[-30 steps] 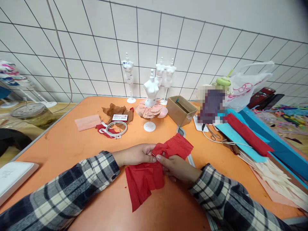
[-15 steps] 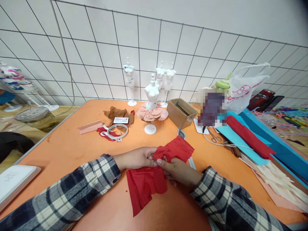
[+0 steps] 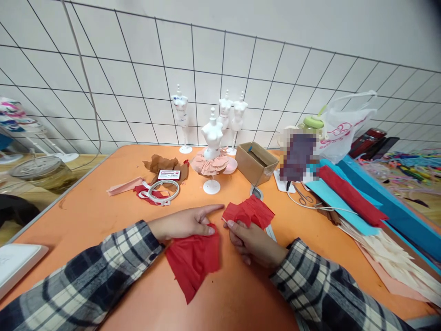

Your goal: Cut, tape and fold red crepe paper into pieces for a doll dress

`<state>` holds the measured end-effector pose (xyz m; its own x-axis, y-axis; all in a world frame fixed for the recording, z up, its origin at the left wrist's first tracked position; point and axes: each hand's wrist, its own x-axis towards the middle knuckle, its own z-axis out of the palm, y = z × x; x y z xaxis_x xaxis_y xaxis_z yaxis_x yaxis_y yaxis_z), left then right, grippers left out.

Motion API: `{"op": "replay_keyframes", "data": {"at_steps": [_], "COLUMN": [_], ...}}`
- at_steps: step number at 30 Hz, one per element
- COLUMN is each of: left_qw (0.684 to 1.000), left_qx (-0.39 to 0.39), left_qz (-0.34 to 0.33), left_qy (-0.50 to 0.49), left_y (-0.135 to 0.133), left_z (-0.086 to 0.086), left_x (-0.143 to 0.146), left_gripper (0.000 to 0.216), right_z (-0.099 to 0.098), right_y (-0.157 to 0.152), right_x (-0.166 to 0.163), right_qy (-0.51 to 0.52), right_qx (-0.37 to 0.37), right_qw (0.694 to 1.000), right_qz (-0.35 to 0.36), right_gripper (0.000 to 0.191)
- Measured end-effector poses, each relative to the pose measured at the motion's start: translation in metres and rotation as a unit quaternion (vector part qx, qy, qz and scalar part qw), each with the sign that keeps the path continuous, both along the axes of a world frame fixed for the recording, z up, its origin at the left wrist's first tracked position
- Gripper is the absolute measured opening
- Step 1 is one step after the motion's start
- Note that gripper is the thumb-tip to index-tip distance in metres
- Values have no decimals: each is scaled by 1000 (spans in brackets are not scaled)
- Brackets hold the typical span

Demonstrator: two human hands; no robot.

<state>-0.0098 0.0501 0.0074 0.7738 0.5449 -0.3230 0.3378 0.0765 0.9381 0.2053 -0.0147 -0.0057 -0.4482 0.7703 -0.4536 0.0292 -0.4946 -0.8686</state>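
Observation:
My left hand (image 3: 186, 222) pinches the upper edge of a flat red crepe paper piece (image 3: 193, 259) on the orange table (image 3: 96, 211), with its forefinger stretched out to the right. My right hand (image 3: 250, 239) grips a second, crumpled red crepe piece (image 3: 250, 211) between thumb and fingers. A small gap separates the two red pieces. Both arms wear plaid sleeves.
A white mannequin with a pink ruffled skirt (image 3: 211, 158) stands behind the hands, with more mannequins at the wall. A tape roll (image 3: 165, 189), brown paper scraps, a cardboard box (image 3: 257, 162), scissors (image 3: 305, 196) and stacked coloured paper sheets (image 3: 358, 202) lie around.
The single red sheet has come apart into two pieces. My left hand drew its piece down and left; my right hand keeps the crumpled part.

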Motion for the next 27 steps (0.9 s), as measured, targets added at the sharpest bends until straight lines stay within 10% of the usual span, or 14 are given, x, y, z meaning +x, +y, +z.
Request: {"op": "replay_keyframes", "data": {"at_steps": [3,6,8,14,19,27], "left_qw": [988,904,868,952,822,795], "left_qx": [45,157,210,292,516,514], "left_qz": [147,383,426,73,75,60], "left_qy": [-6,-111,-148,47,229,317], "left_y": [15,22,21,14,20,27], "left_z": [7,12,13,13,11,10], "left_x": [-15,-22,-23,-23,-23,-28], "left_gripper": [65,54,47,37,42,23], "right_z": [1,6,11,23,16,27], "right_y": [1,3,4,5,7,19], "right_x": [7,16,22,31,28,42], "right_qy": [4,-49,-65,-10,43,25], "right_qx": [-5,8,33,63,-34,-45], "right_qw": [997,982,964,909,869,858], "right_qz": [80,184,254,412,492,511], "right_gripper": [51,60,53,43,60,57]}}
